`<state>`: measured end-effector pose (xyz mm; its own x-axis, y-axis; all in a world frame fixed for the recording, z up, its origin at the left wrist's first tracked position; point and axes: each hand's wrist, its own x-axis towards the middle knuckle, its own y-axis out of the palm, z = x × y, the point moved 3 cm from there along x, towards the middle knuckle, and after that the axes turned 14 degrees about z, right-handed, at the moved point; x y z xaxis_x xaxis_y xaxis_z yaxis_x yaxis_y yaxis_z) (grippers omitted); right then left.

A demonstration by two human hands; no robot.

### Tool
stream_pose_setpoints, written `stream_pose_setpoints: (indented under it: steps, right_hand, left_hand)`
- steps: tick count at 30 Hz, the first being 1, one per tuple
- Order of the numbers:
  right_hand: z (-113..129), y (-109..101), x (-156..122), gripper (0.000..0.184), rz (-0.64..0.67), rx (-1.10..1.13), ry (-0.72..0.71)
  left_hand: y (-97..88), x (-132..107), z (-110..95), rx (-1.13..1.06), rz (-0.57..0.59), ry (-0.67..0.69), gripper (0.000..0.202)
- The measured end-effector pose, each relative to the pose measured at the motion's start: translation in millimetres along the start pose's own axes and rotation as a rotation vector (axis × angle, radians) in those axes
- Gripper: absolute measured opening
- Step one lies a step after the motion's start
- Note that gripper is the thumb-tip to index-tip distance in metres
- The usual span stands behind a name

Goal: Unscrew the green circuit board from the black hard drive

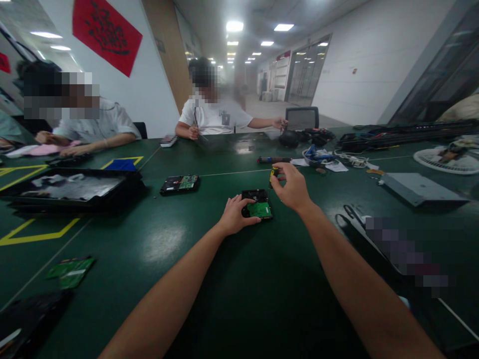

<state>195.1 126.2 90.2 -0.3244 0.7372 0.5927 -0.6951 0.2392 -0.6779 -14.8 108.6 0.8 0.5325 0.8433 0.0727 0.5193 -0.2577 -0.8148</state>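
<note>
A hard drive (pixel 262 210) lies on the green table in front of me, its green circuit board facing up. My left hand (pixel 236 215) grips it from the left, with thumb and fingers reaching over its edges. Just beyond the drive's right corner, my right hand (pixel 294 188) pinches a screwdriver (pixel 274 174) by its yellow and black handle, held upright. The screwdriver's lower end is too small and dark to make out, so I cannot tell whether it touches anything.
Another hard drive (pixel 180 184) lies to the left, beyond it a black tray (pixel 86 197). Loose green circuit boards (pixel 73 271) sit nearer me. On the right are a grey metal case (pixel 421 188) and tangled cables (pixel 318 155). Two people sit across the table (pixel 209 239).
</note>
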Motion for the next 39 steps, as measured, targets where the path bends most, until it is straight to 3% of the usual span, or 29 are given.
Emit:
stream_pose_setpoints:
  steps: [34,39]
  right_hand:
    - [3.5,-1.5,-1.1,0.026,0.034,-0.021,0.009]
    - [-1.2,2.1,-1.0,0.033,0.033,0.031,0.037]
  left_hand:
    - [1.9,1.0,2.8,0.038,0.011,-0.005,0.062]
    - [2.3,1.3,3.4,0.043,0.011,-0.002,0.063]
